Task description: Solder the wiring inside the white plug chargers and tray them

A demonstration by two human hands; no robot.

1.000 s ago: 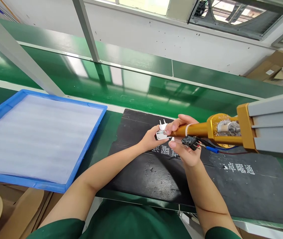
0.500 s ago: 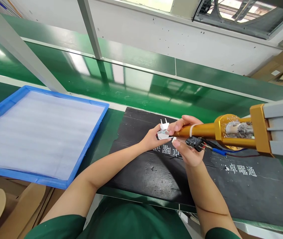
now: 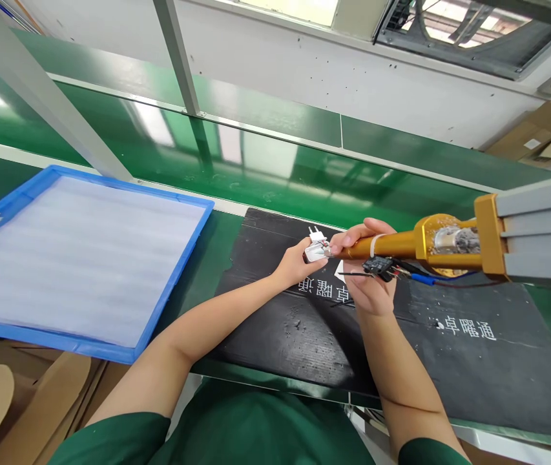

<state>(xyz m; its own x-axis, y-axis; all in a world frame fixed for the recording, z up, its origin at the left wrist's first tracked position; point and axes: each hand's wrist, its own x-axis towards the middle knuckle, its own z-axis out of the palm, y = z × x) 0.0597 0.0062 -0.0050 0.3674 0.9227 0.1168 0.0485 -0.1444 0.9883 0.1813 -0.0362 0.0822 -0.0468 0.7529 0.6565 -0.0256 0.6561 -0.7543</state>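
My left hand [image 3: 295, 263] is closed around a white two-pin plug charger [image 3: 314, 252], its pins pointing away from me. Thin wires show at its open side, close to the tip of a gold-coloured tool barrel [image 3: 391, 245]. My right hand [image 3: 369, 284] wraps round the front of that barrel, with fingertips near the tip and the charger. Below the barrel, a flat white piece [image 3: 340, 271] shows at the right palm; whether the hand grips it is unclear. A small black switch [image 3: 378, 267] with wires hangs under the barrel, partly covering this hand.
A black mat [image 3: 275, 336] with white lettering lies beneath my hands. To the left is a blue-rimmed tray [image 3: 173, 278] lined with a white sheet. Cardboard [image 3: 37, 407] stands at lower left. The gold tool joins a grey ribbed body [image 3: 541, 232] at the right.
The charger has turned slightly and shifted a little left, showing its wires. My right thumb has moved from beside the tip to under the barrel, and more of the white piece shows.
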